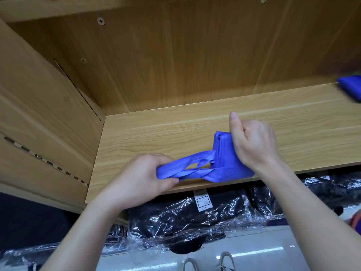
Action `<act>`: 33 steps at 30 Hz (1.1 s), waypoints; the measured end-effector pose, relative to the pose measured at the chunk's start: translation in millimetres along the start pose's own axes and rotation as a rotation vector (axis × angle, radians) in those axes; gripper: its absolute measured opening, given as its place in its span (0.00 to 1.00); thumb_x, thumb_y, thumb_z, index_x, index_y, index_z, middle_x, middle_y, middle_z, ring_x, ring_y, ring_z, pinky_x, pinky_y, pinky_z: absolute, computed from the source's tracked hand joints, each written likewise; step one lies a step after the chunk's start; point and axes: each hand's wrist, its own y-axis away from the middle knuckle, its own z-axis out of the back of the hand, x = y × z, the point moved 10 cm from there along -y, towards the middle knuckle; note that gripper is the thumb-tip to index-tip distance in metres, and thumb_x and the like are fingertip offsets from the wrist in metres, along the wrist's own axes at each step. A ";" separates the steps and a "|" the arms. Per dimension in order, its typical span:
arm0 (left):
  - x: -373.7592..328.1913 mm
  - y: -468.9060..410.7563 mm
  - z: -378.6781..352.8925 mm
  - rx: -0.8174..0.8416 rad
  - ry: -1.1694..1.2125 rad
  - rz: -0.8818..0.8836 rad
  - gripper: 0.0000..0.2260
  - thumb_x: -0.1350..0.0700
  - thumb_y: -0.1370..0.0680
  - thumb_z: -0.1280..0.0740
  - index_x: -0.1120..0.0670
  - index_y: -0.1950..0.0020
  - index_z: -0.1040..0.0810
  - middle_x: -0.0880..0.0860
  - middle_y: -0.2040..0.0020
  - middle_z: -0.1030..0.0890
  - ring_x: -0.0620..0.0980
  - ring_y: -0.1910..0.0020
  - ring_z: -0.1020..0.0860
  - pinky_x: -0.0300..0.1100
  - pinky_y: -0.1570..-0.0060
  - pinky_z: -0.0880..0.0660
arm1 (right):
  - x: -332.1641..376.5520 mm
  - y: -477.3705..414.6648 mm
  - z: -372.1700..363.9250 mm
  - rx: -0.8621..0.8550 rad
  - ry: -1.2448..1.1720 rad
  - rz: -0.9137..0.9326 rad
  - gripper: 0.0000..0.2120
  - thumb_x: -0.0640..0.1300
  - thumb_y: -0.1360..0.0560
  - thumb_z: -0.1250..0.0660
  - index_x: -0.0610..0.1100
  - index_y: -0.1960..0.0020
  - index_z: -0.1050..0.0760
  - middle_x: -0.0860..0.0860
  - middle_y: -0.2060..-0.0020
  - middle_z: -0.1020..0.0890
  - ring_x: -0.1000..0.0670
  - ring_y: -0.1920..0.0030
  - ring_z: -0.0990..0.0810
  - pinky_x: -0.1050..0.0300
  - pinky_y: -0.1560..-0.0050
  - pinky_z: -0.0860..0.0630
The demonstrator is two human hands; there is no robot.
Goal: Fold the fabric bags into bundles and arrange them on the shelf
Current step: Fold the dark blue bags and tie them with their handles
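Low in the frame, plastic-wrapped dark packs (185,216) lie under the shelf (156,137). At the shelf's front edge the left hand (140,178) has its fingers (154,159) curled tight round the looped handles (187,169) of the blue fabric bag (224,159). The bag's folded body sits right of centre, clasped by the right hand (252,141) — fingers curled, thumb raised. At the far right edge, another blue bundle (351,87) rests on the shelf.

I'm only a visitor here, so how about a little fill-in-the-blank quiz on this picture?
The bag being folded is ____ in colour.
The left hand grips its handles, the right hand its folded part: ____ hands are busy.
The black packets below the shelf are wrapped in clear ____.
Another bundle lies at the shelf's far ____ end.
Missing words: blue, both, plastic, right.
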 end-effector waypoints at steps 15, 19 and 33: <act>9.3 17.0 16.7 -0.276 1.663 -0.070 0.25 0.55 0.41 0.17 0.54 0.51 0.26 0.51 0.72 0.26 0.47 0.72 0.23 0.38 0.69 0.22 | -13.5 -11.2 12.7 -0.142 0.020 -0.023 0.28 0.54 0.19 0.52 0.45 0.75 0.49 0.52 0.81 0.43 0.51 0.78 0.43 0.56 0.74 0.48; 26.8 21.3 15.8 -0.455 1.781 -0.023 0.29 0.64 0.41 0.22 0.52 0.44 0.28 0.52 0.69 0.25 0.47 0.68 0.22 0.40 0.69 0.22 | -7.1 -10.7 12.1 -0.147 0.042 0.027 0.27 0.57 0.20 0.55 0.46 0.75 0.49 0.53 0.81 0.43 0.52 0.78 0.43 0.57 0.74 0.49; -2.9 15.9 29.7 0.069 0.715 -0.087 0.25 0.33 0.32 0.30 0.55 0.59 0.15 0.54 0.75 0.23 0.46 0.74 0.28 0.33 0.65 0.29 | 6.3 -5.3 -13.4 -0.059 0.180 0.172 0.29 0.60 0.21 0.53 0.46 0.77 0.50 0.54 0.81 0.43 0.45 0.76 0.39 0.56 0.72 0.46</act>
